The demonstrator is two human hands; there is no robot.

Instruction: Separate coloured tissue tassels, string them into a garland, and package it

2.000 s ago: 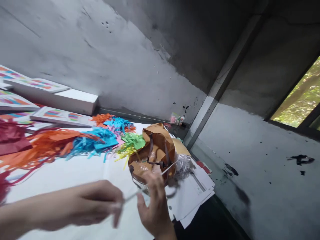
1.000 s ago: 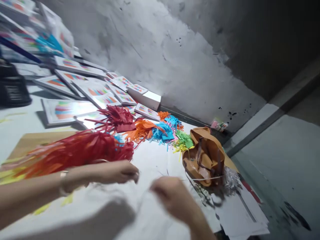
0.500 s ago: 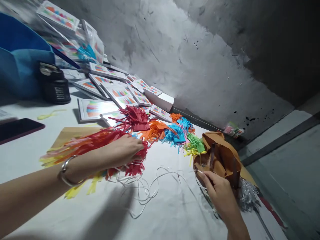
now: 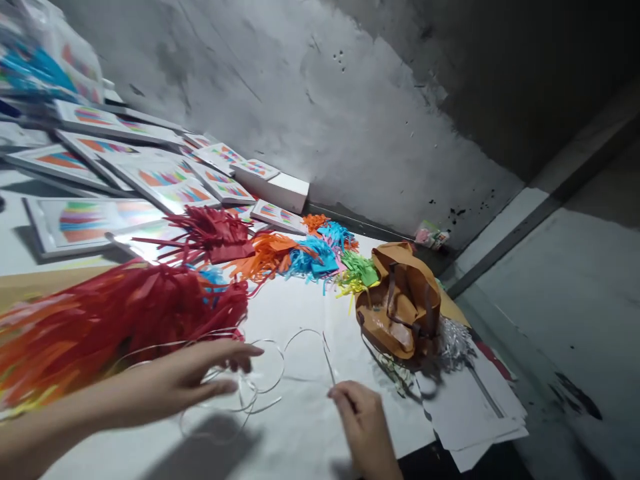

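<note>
My right hand (image 4: 363,423) pinches a thin white cord (image 4: 330,369) between thumb and fingers, low in the middle of the view. Loose loops of this cord lie on the white table to its left. Over the loops hovers my left hand (image 4: 195,373), thumb and fingers apart, gripping nothing that I can see. Just beyond that hand spreads a fringed paper garland (image 4: 145,303), red, fading to orange and yellow at the left. Behind it sits a bundle of dark red paper tassels (image 4: 220,237).
Orange tassels (image 4: 265,257), blue tassels (image 4: 317,257) and green tassels (image 4: 363,270) run towards an open brown bag (image 4: 400,300). Silver tinsel (image 4: 455,343) and white sheets (image 4: 465,413) lie right of it. Flat printed packs (image 4: 160,177) pile up along the grey wall (image 4: 300,100).
My left hand has come off the red fringe and moved down over the cord, opening. My right hand has drawn the cord away from the bag, leftward and nearer. The view has swung right.
</note>
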